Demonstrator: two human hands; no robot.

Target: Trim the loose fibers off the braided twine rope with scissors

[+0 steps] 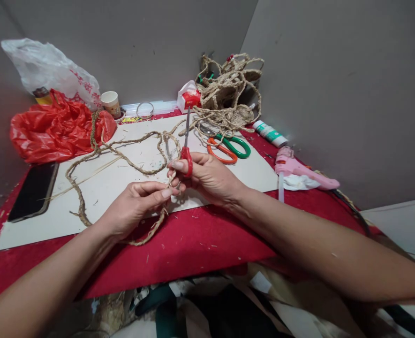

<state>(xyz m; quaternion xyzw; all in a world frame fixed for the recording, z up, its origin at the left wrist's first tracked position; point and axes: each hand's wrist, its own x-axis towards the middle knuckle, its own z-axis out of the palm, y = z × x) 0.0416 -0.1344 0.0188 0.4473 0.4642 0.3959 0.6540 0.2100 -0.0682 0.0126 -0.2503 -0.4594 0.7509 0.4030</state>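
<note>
A long braided straw rope (77, 188) winds over the white board and hangs in a loop below my hands. My left hand (142, 202) pinches a stretch of it near the board's front edge. Close beside it, my right hand (203, 176) is closed around small red-handled scissors (187, 152), their blades pointing up and away from me. The fingertips of the right hand also touch the rope next to the left thumb. Whether the scissor blades are fully closed is hard to tell.
A white board (242, 178) lies on red cloth (193, 253). Around it are a phone (33, 191), red plastic bag (59, 129), paper cup (111, 104), heaped rope (228, 89), green-handled scissors (240, 148), orange-handled scissors (223, 152) and a pink glue gun (298, 171). Grey walls stand behind.
</note>
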